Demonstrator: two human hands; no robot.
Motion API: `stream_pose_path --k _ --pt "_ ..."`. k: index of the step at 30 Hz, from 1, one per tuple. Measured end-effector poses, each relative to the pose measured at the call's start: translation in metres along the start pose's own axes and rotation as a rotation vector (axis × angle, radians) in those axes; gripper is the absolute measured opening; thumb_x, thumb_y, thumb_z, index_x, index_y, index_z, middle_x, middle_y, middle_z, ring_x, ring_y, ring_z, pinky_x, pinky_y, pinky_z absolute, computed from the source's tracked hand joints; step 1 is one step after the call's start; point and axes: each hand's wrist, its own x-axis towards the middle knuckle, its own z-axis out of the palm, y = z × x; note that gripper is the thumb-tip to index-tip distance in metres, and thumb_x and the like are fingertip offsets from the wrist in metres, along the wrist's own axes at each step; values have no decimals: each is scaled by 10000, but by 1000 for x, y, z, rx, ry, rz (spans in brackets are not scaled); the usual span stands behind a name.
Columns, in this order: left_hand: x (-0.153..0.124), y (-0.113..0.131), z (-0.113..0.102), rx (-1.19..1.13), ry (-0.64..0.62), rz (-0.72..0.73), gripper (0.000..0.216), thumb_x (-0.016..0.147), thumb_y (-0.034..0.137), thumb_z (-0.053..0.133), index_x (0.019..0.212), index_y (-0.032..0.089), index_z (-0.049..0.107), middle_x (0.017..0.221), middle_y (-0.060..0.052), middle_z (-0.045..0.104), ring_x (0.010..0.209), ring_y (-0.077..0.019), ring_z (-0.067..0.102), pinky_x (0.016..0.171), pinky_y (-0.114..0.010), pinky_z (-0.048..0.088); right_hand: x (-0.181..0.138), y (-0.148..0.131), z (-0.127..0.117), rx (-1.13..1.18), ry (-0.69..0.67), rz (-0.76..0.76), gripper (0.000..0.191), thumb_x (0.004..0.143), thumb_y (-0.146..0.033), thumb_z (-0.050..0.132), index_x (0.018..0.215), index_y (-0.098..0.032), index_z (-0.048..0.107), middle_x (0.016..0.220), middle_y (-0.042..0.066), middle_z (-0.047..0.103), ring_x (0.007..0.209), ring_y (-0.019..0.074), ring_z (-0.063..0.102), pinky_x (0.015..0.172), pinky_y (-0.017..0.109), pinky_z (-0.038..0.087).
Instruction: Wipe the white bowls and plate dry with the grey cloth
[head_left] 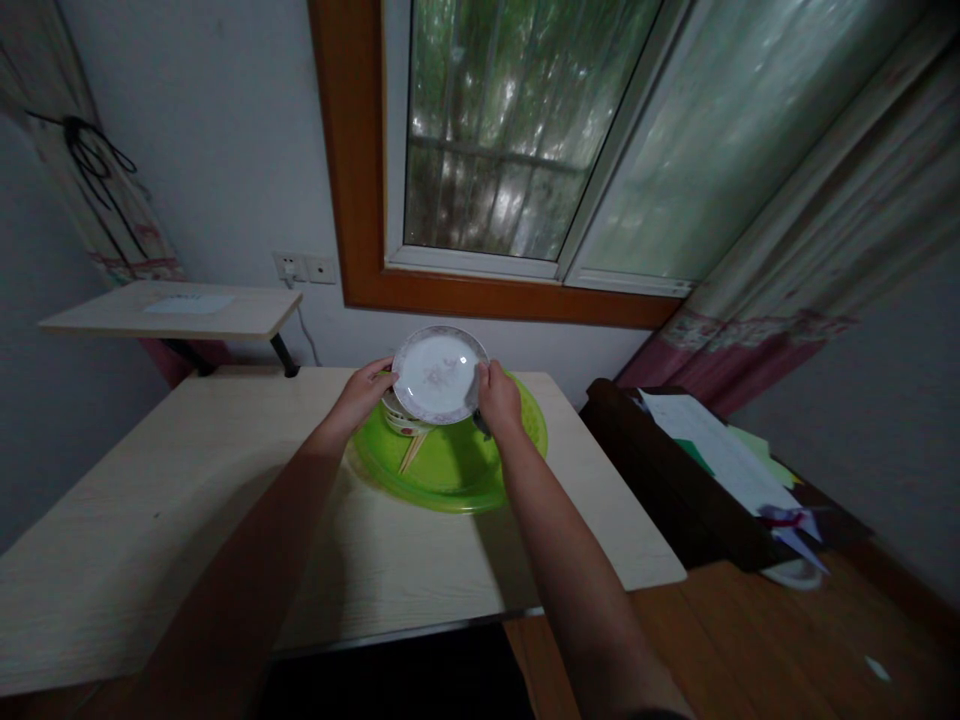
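Observation:
A white plate (438, 372) with a faint floral pattern is tilted toward me above a green round tray (450, 499). My left hand (362, 394) grips its left rim, thumb on the front. On the opposite rim, my right hand (498, 396) is closed in the same way. Partly hidden behind the plate, a patterned bowl (405, 426) stands on the tray. A pair of chopsticks (412, 454) lies in front of the bowl. Beside my right hand shows part of a dark utensil (481, 425), whose kind I cannot make out.
The tray rests on a pale wooden table (247, 480). A raised shelf (172, 308) with a paper stands at its back left. Right of the table, a dark piece of furniture (660, 470) bears papers. A window (517, 140) is behind.

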Motion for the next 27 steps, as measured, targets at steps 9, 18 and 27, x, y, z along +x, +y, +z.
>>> stream_pose_path --k 9,18,27 --pt "2 -2 -2 31 -16 -11 448 749 346 744 1158 164 767 1171 -107 773 1018 -244 716 933 -351 554 0 0 0 21 -18 13 390 1104 -389 335 1107 -175 661 1054 127 752 945 236 660 782 279 391" --pt "1 1 0 70 4 9 518 789 380 717 1251 145 708 1172 -124 749 1073 -251 691 962 -373 546 3 5 8 158 -41 23 375 1060 -367 370 1076 -170 689 1074 142 750 1006 259 662 877 307 452" --pt "-7 10 -1 269 39 204 492 904 382 623 1373 233 636 1444 -115 555 1248 -246 608 1161 -446 440 17 16 22 422 -204 153 259 877 -313 501 806 -168 703 807 69 709 816 199 649 751 263 463"
